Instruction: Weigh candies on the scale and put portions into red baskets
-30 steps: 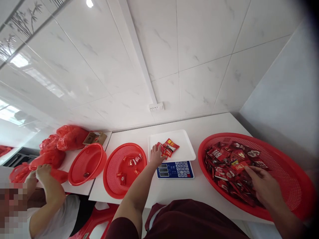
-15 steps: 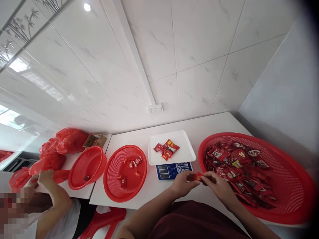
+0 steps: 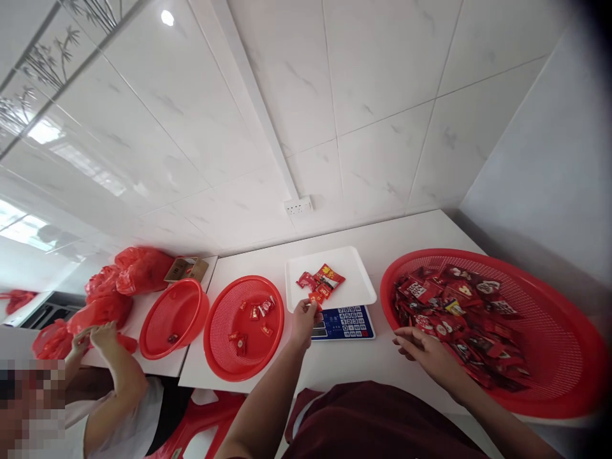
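Together moments ago, the left hand (image 3: 305,324) and right hand (image 3: 423,354) now part: the left pinches a red packet (image 3: 319,307) at the white tray's (image 3: 361,280) near edge, carrying it alone; the right, half-open, seemingly empty, hangs beside the large basket (image 3: 564,344).

I have my left hand (image 3: 305,324) at the left edge of the scale (image 3: 351,324), thumb and fingers pinched, left forearm (image 3: 273,382) stretched forward. My right hand (image 3: 421,354) hangs right of the scale, fingers loosely bent, right forearm (image 3: 488,407) slanting inward.
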`<state>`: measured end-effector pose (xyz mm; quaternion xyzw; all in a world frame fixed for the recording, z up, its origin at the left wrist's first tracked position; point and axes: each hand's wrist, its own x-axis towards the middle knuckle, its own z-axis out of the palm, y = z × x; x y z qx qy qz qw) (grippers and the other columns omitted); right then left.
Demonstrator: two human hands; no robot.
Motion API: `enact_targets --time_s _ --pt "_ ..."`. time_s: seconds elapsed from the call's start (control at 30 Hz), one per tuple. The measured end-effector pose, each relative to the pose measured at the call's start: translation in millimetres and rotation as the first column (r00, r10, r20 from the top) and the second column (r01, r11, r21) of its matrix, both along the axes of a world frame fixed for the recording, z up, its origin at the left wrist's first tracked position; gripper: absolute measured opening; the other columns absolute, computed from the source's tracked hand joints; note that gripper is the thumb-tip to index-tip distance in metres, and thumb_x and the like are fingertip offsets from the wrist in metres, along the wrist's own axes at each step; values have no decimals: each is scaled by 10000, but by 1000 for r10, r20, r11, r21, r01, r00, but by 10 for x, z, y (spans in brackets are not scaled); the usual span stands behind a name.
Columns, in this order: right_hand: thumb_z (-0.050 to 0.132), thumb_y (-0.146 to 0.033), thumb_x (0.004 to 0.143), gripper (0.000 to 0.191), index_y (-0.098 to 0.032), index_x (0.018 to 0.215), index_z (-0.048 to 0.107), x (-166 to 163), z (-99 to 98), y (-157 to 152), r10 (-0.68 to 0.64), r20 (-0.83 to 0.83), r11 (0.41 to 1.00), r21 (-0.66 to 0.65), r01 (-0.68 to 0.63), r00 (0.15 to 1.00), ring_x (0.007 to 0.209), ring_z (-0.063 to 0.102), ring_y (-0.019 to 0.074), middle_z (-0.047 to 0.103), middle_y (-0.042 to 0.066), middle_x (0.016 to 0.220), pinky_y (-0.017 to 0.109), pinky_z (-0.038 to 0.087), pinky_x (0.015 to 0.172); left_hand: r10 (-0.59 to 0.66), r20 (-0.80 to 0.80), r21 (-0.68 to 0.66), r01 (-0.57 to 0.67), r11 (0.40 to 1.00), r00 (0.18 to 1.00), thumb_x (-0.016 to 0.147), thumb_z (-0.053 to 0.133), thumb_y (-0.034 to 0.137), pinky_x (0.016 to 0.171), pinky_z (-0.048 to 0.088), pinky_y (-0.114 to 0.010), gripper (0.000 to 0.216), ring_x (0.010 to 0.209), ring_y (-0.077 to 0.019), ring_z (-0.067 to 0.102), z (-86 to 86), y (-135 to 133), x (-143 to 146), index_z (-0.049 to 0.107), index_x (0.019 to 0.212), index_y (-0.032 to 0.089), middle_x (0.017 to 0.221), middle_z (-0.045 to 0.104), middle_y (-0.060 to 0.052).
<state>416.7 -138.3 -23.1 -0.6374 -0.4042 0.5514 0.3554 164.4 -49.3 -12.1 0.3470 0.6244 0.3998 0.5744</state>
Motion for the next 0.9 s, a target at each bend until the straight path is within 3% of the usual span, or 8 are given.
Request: enact_targets --time_s 0.13,0.23,0.4,0.53,0.77,0.9 --pt "601 -523 583 408 -195 826 598 41 -76 -92 -18 -24 999 -47 17 1000 680 662 219 685 80 788 343 531 654 17 -14 -76 -18 997 1000 863 487 430 733 499 -255 449 745 -108 628 -23 177 -104 413 1221 170 939 611 -69" --pt "607 -506 572 415 -192 844 601 30 -110 -131 -17 -44 997 -77 13 999 683 659 219 685 80 792 346 528 658 -66 -13 -167 62 984 998 863 499 398 723 510 -294 552 787 -144 642 -47 84 -86 307 1325 166 1014 606 -112" --pt "589 -504 586 415 -185 851 609 -29 -187 -169 56 -7 996 -65 -56 998 684 647 213 671 73 775 336 521 644 -247 -37 -241 231 943 968 779 617 371 709 479 -275 439 779 -144 621 -104 -344 -97 516 1134 134 963 628 -91" --pt "542 -512 614 409 -190 857 607 -153 -282 -239 105 72 994 -31 -103 992 677 625 205 650 57 736 324 506 619 -359 -48 -293 331 897 932 748 635 354 700 460 -276 379 754 -139 610 -177 -616 -222 561 1043 128 913 631 -84" --pt "498 -483 681 370 -206 896 616 -580 -350 -439 251 153 967 -87 -240 956 750 631 218 669 54 778 335 496 703 -513 -97 -305 465 831 853 732 635 339 686 446 -277 358 723 -140 596 -328 -768 -565 593 1032 148 824 631 -46" --pt "512 -447 675 338 -217 896 622 -881 -341 -511 285 218 956 -134 -261 933 833 642 237 690 65 867 348 481 780 -546 -154 -285 492 822 823 746 627 302 705 448 -269 448 798 -157 595 -358 -769 -855 543 1161 156 899 644 -61"
